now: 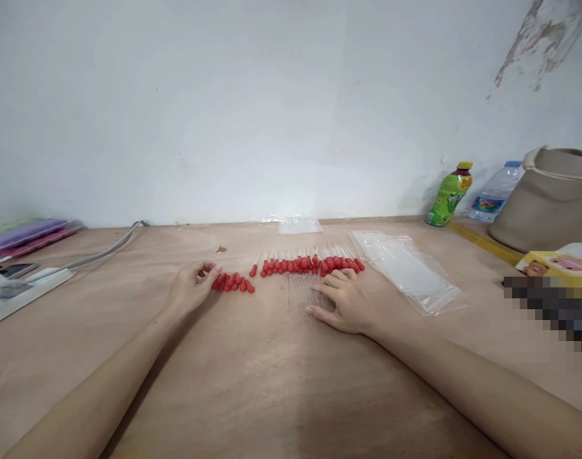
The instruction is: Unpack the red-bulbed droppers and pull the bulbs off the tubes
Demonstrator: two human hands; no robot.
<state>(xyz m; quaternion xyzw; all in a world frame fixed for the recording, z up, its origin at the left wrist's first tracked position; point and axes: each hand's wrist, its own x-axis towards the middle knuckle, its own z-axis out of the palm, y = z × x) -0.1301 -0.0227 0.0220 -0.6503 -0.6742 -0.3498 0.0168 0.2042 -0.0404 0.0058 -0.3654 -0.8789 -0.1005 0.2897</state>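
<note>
Red rubber bulbs (234,282) lie in a small group left of centre. My left hand (195,284) is at their left end, thumb and fingers pinched together near a red bulb. A longer row of red-bulbed droppers (303,264) lies across the middle, their thin clear tubes pointing to the wall. In front of that row are several thin clear tubes (300,294) without visible bulbs. My right hand (341,299) rests over their right part, fingers spread, the fingertips close to the red row.
Clear plastic bags (410,271) lie right of the droppers. A green bottle (451,194), a clear bottle (495,191) and a beige bucket (546,201) stand back right. A grey cable (104,253) and purple packets (27,236) are at left.
</note>
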